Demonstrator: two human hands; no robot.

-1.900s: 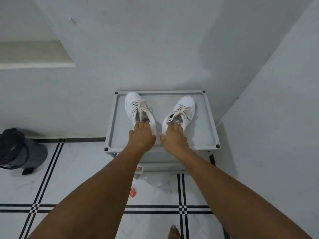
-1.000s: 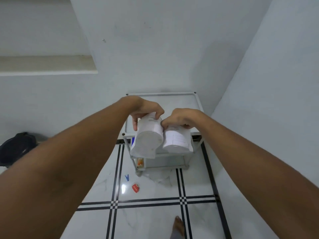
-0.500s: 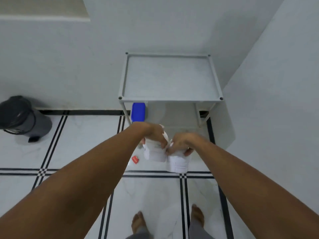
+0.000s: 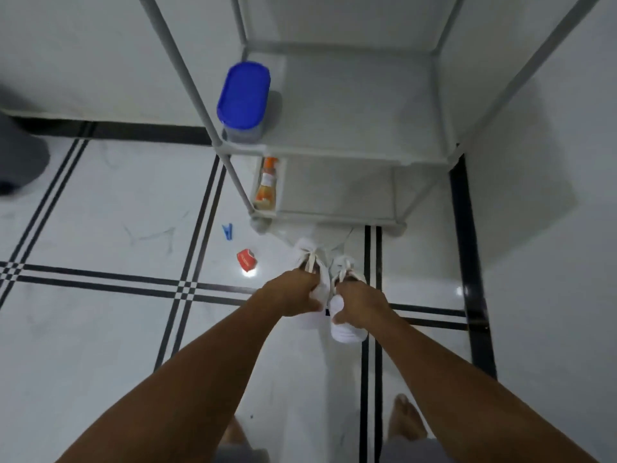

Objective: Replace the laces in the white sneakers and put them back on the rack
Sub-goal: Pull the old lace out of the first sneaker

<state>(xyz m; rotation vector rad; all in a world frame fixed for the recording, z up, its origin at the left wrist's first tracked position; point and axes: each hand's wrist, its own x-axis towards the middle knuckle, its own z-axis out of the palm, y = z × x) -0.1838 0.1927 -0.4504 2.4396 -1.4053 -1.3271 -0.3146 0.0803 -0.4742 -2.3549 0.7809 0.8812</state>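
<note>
**Sneakers off the rack and down at floor level**

Both sneakers have come off the top shelf, where they sat a couple of seconds ago, and are now low over the tiled floor point(image 4: 100, 212) in front of the rack point(image 4: 350, 152). I can't tell whether the soles are touching the tiles yet.

My left hand point(image 4: 293, 297) is closed around the heel and collar of the left sneaker point(image 4: 312, 269), fingers curled into the opening. My right hand point(image 4: 359, 305) is wrapped the same way on the right sneaker point(image 4: 345, 325), thumb against its inner side. The pair sit side by side, nearly touching, toes pointing away from me towards the rack's bottom shelf, so each long axis runs straight on from my forearm. The cream laces point(image 4: 310, 260) are still threaded and show just beyond my knuckles.

That is what I judge the next move turns on: the laces lie forward of each hand, along the shoe, so I would have to let go of the heels and reach forward over the tongues. Neither hand is nearer; each has its own shoe.

On the rack, the middle shelf carries a container with a blue lid point(image 4: 243, 93), contents not visible. The bottom shelf has an orange-labelled bottle point(image 4: 267, 185). A blue clothes peg point(image 4: 228, 231) and a small red packet point(image 4: 246, 260) lie on the floor left of the shoes.
</note>
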